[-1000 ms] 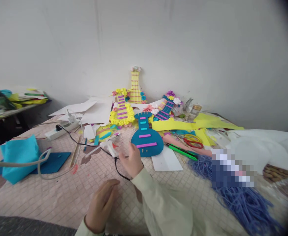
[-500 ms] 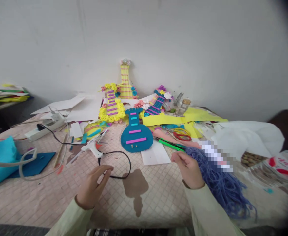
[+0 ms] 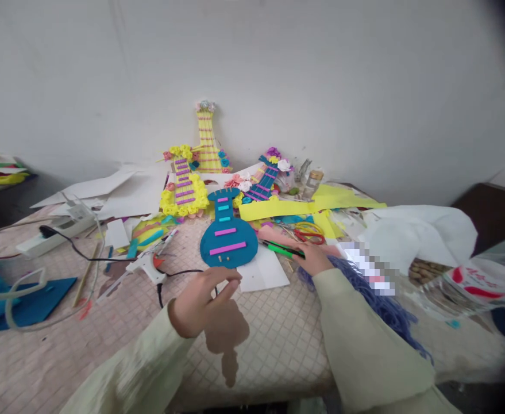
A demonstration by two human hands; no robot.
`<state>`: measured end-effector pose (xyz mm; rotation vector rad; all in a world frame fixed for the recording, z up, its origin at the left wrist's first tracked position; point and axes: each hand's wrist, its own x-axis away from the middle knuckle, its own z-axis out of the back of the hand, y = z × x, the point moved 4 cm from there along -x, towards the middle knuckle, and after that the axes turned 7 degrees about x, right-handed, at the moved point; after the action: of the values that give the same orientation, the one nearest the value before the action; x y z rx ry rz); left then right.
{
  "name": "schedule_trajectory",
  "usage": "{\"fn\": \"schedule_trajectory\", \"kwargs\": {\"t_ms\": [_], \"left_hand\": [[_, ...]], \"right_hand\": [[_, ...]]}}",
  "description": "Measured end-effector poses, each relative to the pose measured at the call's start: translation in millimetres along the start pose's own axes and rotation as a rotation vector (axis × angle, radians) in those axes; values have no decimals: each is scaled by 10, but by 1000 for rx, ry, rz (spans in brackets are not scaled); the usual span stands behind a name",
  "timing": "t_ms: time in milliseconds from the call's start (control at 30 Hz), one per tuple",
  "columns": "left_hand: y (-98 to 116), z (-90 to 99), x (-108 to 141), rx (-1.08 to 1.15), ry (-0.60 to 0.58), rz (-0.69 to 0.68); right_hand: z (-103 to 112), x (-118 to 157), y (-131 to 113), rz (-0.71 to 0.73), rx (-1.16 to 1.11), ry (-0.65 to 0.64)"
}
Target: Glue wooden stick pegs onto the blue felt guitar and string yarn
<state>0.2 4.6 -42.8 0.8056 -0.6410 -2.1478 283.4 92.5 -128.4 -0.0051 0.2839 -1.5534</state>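
A teal cardboard guitar-like cutout (image 3: 229, 242) with purple and light-blue strips lies in front of me, partly over a white sheet (image 3: 264, 276). Just below its rounded end hovers my left hand (image 3: 207, 296), empty, thumb and fingers a little apart. My right hand (image 3: 315, 259) reaches over the blue yarn bundle (image 3: 377, 305). Its fingers are closed at the near end of a green and black craft knife (image 3: 281, 248), which still lies flat. The fingertips partly hide that end. Left of the cutout rests a white glue gun (image 3: 149, 267) with a black cord.
Finished flower-trimmed cutouts (image 3: 184, 184) stand against the wall. Red-handled scissors (image 3: 310, 233), yellow paper (image 3: 278, 209) and a glass jar (image 3: 313, 183) lie beyond the knife. A power strip (image 3: 56, 234) is at left. A clear plastic tub (image 3: 471, 290) sits at right.
My right hand has moved forward from beside the yarn to the craft knife. My left hand has shifted right, towards the cutout. The view has swung slightly to the right.
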Motion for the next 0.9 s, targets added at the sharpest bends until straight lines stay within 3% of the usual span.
{"fn": "schedule_trajectory", "kwargs": {"t_ms": [100,200,367,467,567,900], "left_hand": [[-37,-106,45,35,-65,36],[-120,-145,129,61,-90,66],[-135,-286,320,147,-101,81],[-67,-450,470,178,-151,46],[-20,-542,636,178,-117,-22],[-61,-597,1022,202,-116,-25]], "right_hand": [[-35,-12,17,9,30,-49],[64,-33,75,2,38,-59],[243,-307,312,-115,104,-81],[184,-537,448,-171,165,-145],[57,-696,550,-212,231,-219],[-75,-879,707,-244,428,-258]]}}
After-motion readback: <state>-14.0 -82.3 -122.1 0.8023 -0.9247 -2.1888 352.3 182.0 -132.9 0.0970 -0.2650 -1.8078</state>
